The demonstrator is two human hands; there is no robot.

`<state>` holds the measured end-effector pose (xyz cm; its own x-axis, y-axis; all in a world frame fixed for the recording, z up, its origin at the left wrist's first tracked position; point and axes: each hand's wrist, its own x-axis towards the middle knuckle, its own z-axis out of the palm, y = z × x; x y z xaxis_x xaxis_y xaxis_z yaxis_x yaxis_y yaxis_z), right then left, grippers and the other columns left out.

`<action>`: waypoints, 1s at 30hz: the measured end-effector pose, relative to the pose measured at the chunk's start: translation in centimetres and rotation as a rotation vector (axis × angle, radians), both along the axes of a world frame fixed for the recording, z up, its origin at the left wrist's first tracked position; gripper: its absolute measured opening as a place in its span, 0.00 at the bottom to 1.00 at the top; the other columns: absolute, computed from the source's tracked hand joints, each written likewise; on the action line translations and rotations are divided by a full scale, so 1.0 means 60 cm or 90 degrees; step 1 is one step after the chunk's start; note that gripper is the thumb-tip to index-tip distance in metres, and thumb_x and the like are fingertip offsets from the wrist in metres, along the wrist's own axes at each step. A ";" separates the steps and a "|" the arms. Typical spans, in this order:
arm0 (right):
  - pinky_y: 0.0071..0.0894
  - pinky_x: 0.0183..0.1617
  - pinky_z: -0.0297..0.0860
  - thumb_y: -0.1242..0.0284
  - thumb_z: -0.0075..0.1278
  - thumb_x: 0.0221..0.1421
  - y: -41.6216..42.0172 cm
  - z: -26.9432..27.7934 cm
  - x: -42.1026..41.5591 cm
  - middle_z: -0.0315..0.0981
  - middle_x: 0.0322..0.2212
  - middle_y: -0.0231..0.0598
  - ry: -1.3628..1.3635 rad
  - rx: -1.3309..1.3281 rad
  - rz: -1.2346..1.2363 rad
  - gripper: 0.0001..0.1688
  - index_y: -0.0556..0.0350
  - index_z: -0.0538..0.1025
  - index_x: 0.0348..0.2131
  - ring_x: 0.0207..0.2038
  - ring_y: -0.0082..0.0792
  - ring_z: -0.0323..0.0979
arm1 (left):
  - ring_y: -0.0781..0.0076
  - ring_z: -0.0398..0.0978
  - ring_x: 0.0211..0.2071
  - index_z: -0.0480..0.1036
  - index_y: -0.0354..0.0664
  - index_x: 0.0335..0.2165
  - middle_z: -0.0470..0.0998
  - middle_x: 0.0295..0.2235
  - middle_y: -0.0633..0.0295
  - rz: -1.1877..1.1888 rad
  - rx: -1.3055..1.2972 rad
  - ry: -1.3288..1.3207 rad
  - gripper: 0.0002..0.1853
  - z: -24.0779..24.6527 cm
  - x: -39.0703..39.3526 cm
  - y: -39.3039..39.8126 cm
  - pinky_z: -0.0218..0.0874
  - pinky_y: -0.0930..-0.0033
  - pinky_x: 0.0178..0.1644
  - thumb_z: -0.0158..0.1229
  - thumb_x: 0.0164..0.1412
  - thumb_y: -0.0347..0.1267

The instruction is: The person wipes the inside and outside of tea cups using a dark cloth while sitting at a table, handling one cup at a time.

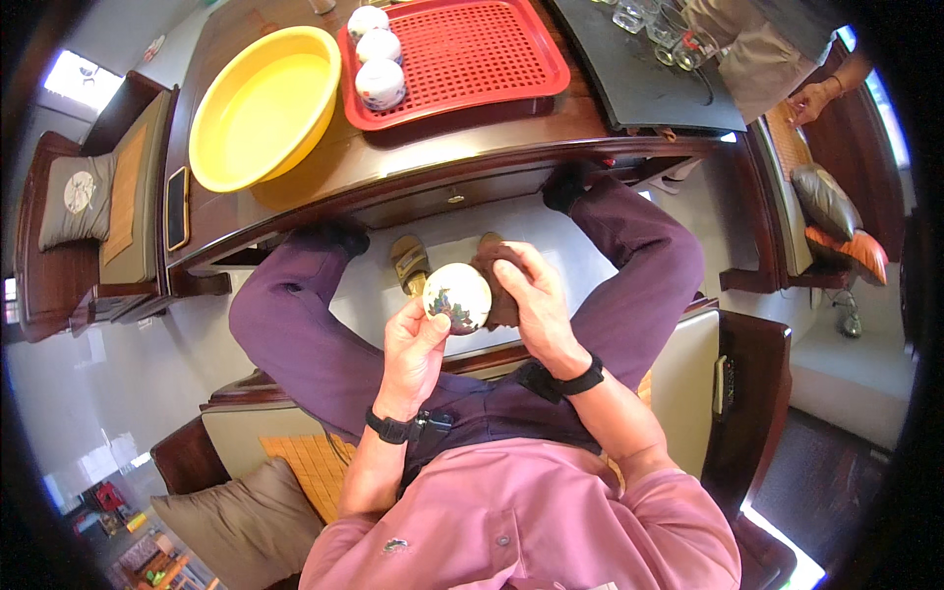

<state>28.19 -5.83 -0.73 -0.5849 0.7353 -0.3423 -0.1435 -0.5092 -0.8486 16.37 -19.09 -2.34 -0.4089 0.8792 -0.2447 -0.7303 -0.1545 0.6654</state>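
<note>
My left hand grips a round white porcelain piece with a painted pattern, its thumb on the lower left edge. A dark brown cloth is bunched in my right hand, close against the right side of the porcelain. Both hands are over my lap, short of the table. On the table, several white porcelain pieces with painted decoration stand along the left end of a red perforated plastic tray. Left of the tray is a yellow plastic basin.
A smartphone lies at the wooden table's left edge. At the upper right, small glasses stand on a black board, beside another person, whose hand shows. The table's front edge runs above my knees.
</note>
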 end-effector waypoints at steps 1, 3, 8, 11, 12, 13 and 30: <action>0.25 0.52 0.68 0.76 0.50 0.63 -0.001 0.001 0.006 0.74 0.45 0.36 0.006 0.009 0.000 0.14 0.62 0.74 0.48 0.47 0.25 0.71 | 0.73 0.77 0.46 0.72 0.32 0.50 0.79 0.45 0.59 0.002 -0.002 0.011 0.18 0.000 -0.002 0.000 0.67 0.69 0.54 0.61 0.63 0.27; 0.31 0.57 0.66 0.79 0.52 0.58 -0.005 -0.001 0.018 0.72 0.50 0.42 -0.008 0.324 0.048 0.15 0.63 0.75 0.46 0.52 0.32 0.70 | 0.73 0.77 0.45 0.72 0.32 0.50 0.79 0.45 0.59 -0.009 -0.012 0.010 0.17 -0.003 -0.007 0.002 0.67 0.68 0.54 0.60 0.64 0.28; 0.39 0.60 0.64 0.84 0.54 0.50 -0.027 0.015 0.032 0.68 0.55 0.50 -0.066 0.507 0.112 0.17 0.61 0.75 0.42 0.57 0.47 0.68 | 0.73 0.77 0.44 0.72 0.33 0.50 0.80 0.44 0.60 0.018 -0.027 -0.077 0.16 0.009 -0.010 0.014 0.67 0.68 0.53 0.58 0.65 0.29; 0.38 0.59 0.65 0.85 0.54 0.50 -0.029 0.012 0.032 0.68 0.55 0.50 -0.072 0.517 0.111 0.17 0.61 0.75 0.42 0.56 0.48 0.69 | 0.74 0.77 0.43 0.72 0.33 0.49 0.80 0.44 0.60 -0.007 -0.033 -0.089 0.16 0.000 -0.010 0.011 0.68 0.69 0.52 0.58 0.65 0.29; 0.37 0.59 0.65 0.85 0.54 0.50 -0.027 0.009 0.030 0.68 0.55 0.50 -0.071 0.506 0.109 0.17 0.61 0.74 0.42 0.56 0.47 0.69 | 0.74 0.77 0.43 0.72 0.33 0.49 0.80 0.43 0.60 -0.009 -0.038 -0.074 0.15 0.001 -0.010 0.011 0.68 0.70 0.52 0.58 0.65 0.28; 0.36 0.59 0.65 0.85 0.54 0.51 -0.026 0.006 0.028 0.68 0.54 0.50 -0.070 0.495 0.107 0.17 0.61 0.74 0.42 0.56 0.47 0.69 | 0.75 0.77 0.42 0.73 0.32 0.48 0.79 0.43 0.60 -0.012 -0.042 -0.058 0.15 0.004 -0.011 0.012 0.68 0.70 0.51 0.59 0.65 0.28; 0.35 0.63 0.61 0.87 0.54 0.50 -0.007 -0.020 0.030 0.61 0.61 0.47 0.023 0.317 0.212 0.15 0.57 0.73 0.39 0.60 0.37 0.63 | 0.79 0.76 0.41 0.73 0.32 0.49 0.79 0.41 0.63 -0.021 -0.075 -0.040 0.16 0.008 -0.011 0.007 0.67 0.73 0.50 0.61 0.63 0.27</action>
<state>29.97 -6.27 -1.91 -0.8163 0.5773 0.0200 -0.0771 -0.0745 -0.9942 15.68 -18.68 -1.89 -0.3608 0.8556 -0.3712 -0.7741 -0.0528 0.6309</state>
